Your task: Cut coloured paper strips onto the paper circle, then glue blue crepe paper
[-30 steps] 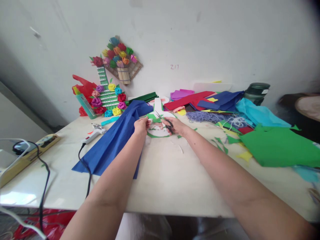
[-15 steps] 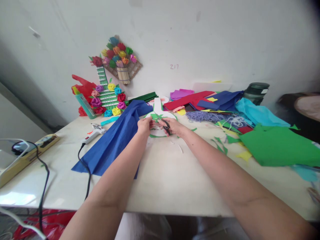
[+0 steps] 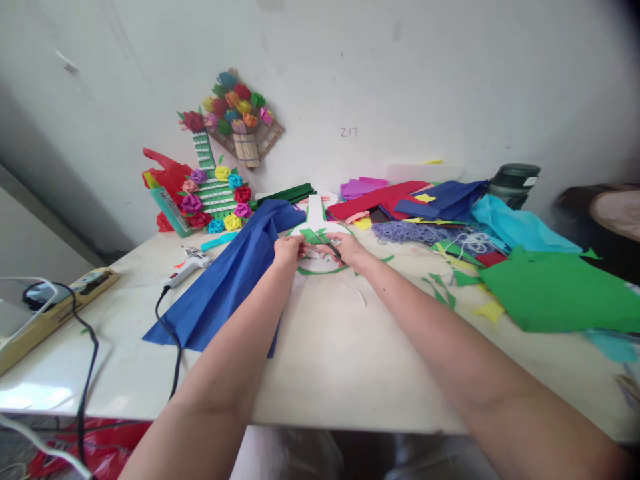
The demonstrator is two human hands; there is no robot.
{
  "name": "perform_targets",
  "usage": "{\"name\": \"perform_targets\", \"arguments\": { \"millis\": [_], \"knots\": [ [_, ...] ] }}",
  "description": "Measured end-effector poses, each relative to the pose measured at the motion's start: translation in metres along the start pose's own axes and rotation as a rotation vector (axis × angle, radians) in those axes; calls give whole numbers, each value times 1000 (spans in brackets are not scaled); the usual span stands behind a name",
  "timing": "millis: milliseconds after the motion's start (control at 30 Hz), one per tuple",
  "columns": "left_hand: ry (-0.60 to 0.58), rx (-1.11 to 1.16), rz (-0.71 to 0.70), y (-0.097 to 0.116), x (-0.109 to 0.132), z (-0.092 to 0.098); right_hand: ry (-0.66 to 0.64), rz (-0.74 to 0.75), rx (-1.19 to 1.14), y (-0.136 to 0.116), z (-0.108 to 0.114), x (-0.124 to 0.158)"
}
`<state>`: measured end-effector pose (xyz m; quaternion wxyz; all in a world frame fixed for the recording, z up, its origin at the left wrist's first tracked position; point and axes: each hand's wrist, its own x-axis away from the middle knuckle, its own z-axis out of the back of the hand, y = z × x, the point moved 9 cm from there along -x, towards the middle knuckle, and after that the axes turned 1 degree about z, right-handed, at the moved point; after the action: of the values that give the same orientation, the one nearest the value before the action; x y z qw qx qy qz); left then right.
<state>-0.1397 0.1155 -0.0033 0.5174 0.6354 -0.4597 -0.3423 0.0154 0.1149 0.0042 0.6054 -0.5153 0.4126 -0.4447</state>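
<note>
Between my two hands is a small piece of green paper, pinched along its left side by my left hand. My right hand is closed around dark-handled scissors, whose blades reach to the green paper. Under both hands lies a white guitar-shaped cutout with green edging, its neck pointing to the wall. Small scraps on its round body are partly hidden by my fingers. Left of my left hand, a long sheet of blue crepe paper is spread over the table.
A glue gun with a black cord lies left, near a power strip. Behind stand a glue bottle and a flower-decorated paper guitar. Coloured paper, purple yarn and a green sheet lie right.
The scissors have turned in my right hand, so their handles sit lower and closer to the fingers. The green paper shows more broadly between my hands. My arms have barely moved.
</note>
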Motion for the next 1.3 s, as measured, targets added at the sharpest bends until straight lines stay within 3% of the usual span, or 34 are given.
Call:
{"name": "perform_targets", "arguments": {
  "millis": [333,533,733,1033,1300],
  "knots": [
    [51,112,3,0,-4,9,-191,-57,-94,-3,-9,10],
    [15,123,4,0,1,1,-288,-28,-93,-9,-21,13],
    [-57,91,7,2,6,-11,-203,-27,-94,-1,-18,6],
    [-39,27,40,1,9,-9,-44,41,1,-1,-7,0],
    [-49,-61,43,-1,4,-5,-62,21,-25,2,-6,-2]
  ]
}}
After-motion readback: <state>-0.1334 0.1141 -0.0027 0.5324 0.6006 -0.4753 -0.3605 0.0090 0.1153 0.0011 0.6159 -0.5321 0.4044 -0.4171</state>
